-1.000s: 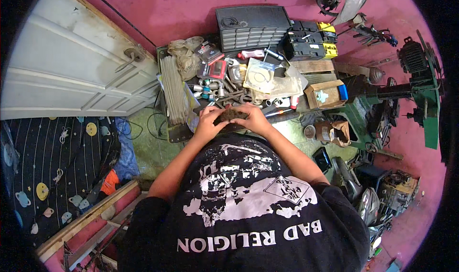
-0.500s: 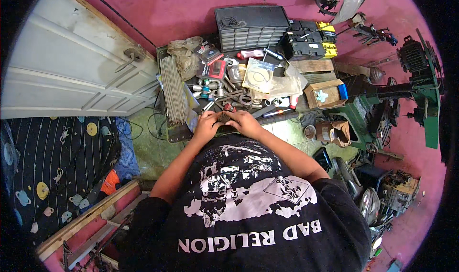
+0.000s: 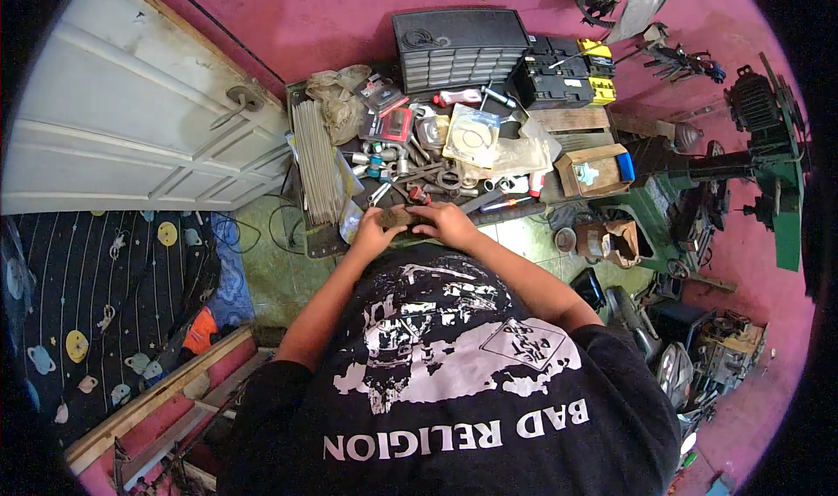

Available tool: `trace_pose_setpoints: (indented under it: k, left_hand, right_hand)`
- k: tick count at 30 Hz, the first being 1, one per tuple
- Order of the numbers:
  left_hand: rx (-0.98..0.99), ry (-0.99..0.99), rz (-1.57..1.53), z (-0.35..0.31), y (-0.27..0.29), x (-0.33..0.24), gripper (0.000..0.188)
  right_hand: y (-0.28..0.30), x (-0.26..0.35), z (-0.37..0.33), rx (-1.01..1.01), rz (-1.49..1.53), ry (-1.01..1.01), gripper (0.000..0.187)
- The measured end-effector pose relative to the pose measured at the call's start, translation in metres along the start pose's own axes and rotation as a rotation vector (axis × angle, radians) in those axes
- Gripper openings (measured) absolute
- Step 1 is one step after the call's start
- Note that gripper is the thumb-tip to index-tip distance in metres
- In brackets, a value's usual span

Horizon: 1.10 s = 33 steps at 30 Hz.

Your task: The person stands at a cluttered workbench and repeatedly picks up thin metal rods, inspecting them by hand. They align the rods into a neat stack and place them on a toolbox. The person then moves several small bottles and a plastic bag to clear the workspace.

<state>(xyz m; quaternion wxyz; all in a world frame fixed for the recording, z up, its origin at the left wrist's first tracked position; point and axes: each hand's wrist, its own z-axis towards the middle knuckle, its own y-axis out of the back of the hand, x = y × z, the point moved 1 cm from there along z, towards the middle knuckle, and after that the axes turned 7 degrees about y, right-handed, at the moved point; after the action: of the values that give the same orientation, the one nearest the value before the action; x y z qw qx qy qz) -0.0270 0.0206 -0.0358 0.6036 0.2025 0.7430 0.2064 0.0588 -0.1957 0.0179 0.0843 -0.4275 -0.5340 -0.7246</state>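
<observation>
Close to the workbench's near edge, my left hand [image 3: 373, 233] is closed on a small brown, rough-looking piece [image 3: 397, 218] whose kind I cannot make out. My right hand [image 3: 449, 225] meets it from the other side, its thumb and fingers bent at the piece's right end. Just beyond the hands lie a red-handled tool [image 3: 420, 194] and a shiny metal wrench [image 3: 380, 194]. Loose sockets and metal fittings [image 3: 384, 158] spread over the bench behind them.
A bundle of thin grey rods [image 3: 316, 164] lies at the bench's left. Farther back stand a small-drawer cabinet [image 3: 463, 60] and black-and-yellow cases [image 3: 559, 82]. An open cardboard box [image 3: 596, 171] sits at right, near a green machine [image 3: 777, 160]. A white door [image 3: 140, 112] stands at left.
The brown piece has turned between my hands and shows a larger, lighter side. My left hand has shifted slightly, and my right fingers have bent a little differently.
</observation>
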Motion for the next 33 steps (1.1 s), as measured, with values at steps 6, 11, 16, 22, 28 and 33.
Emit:
trace_pose_setpoints:
  k: [6, 11, 16, 22, 28, 33]
  left_hand:
    - [-0.068, -0.118, 0.111, -0.005, 0.005, -0.004, 0.031]
    - [-0.07, -0.14, 0.179, -0.014, 0.026, -0.035, 0.048]
    - [0.016, -0.039, 0.144, -0.007, 0.018, -0.031, 0.06]
    - [-0.012, -0.006, -0.067, 0.004, 0.005, -0.016, 0.054]
    - [-0.064, 0.07, -0.459, 0.009, 0.02, -0.039, 0.025]
    - [-0.054, 0.224, -0.74, 0.014, 0.031, -0.048, 0.024]
  right_hand:
    - [-0.002, 0.007, 0.004, -0.092, -0.132, 0.154, 0.042]
    - [0.011, 0.033, 0.0, -0.139, -0.064, 0.098, 0.042]
    - [-0.011, 0.012, -0.001, -0.108, 0.043, -0.007, 0.042]
    - [-0.018, 0.009, 0.005, -0.168, -0.103, 0.025, 0.035]
    - [0.003, 0.041, 0.021, -0.405, -0.075, 0.099, 0.031]
    - [0.021, 0.046, 0.039, -0.354, 0.021, 0.029, 0.025]
